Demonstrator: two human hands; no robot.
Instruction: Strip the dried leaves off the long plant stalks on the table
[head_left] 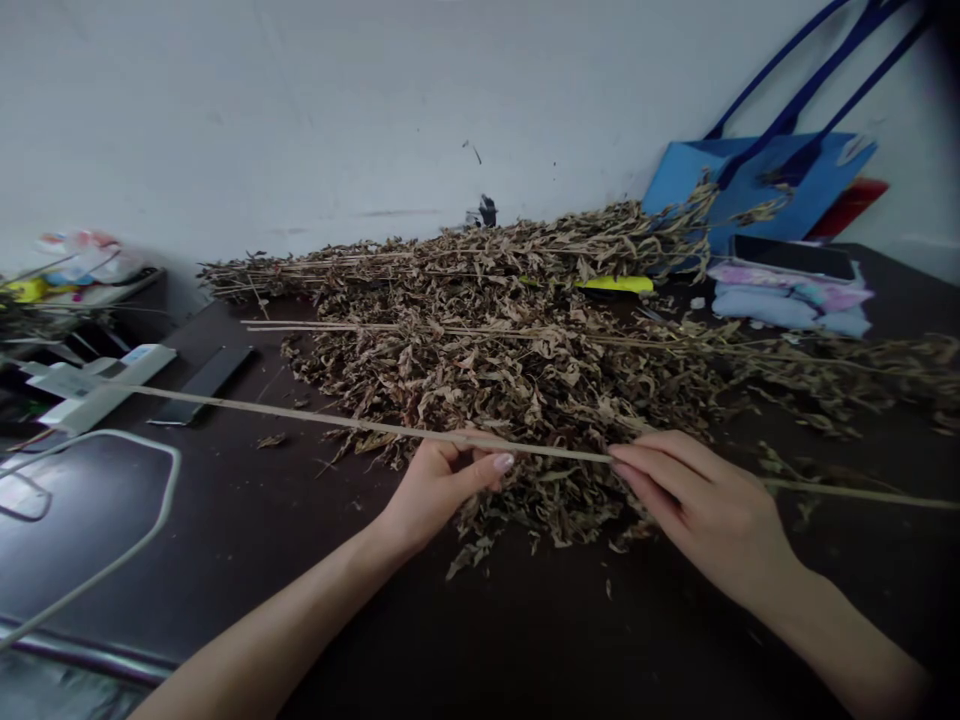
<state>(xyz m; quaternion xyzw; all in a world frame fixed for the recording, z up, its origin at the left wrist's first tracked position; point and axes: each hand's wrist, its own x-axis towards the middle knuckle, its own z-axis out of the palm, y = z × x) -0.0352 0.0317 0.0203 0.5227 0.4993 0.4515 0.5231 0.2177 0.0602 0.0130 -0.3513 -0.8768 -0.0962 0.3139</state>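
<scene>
A long, thin dried plant stem (300,413) runs across the view over the dark table, bare along its left and middle length. My left hand (450,475) is closed around it near the middle, thumb in front. My right hand (697,500) pinches the same stem a little further right, its fingers pointing left. Beyond that hand the stem goes on to the right edge. Under and behind both hands lies a heap of dried, curled brown leaves (480,380). More stems (337,328) rest across the heap.
Along the wall lies a bundle of leafy dried stalks (450,250). A blue bag (690,175) and a phone (791,258) on folded cloth (787,308) are at the back right. At left are a white power strip (101,388), a dark flat slab (202,385) and a white cable (169,490).
</scene>
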